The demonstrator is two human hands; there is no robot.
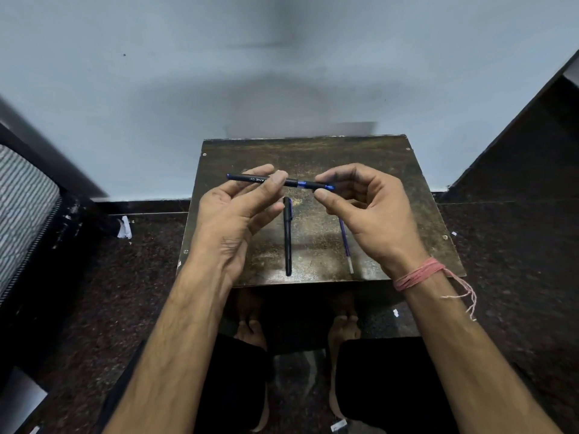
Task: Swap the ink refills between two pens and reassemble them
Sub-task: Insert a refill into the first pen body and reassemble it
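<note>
Above a small dark table (391, 170) I hold a black pen (247, 178) with blue trim level, lying left to right. My left hand (233, 214) pinches its barrel near the middle. My right hand (365, 208) pinches the tip section at the right end, where a blue ring shows at the joint. A second black pen (287, 242) lies on the table between my hands, pointing towards me. A loose purple refill (345, 245) with a clear end rests on the table, partly hidden under my right hand.
The table stands against a pale wall (188, 89). A dark speckled floor (125, 277) surrounds it. A striped cushion (22, 198) sits at the far left and a dark panel (526, 145) rises at the right. My knees and bare feet show below the table.
</note>
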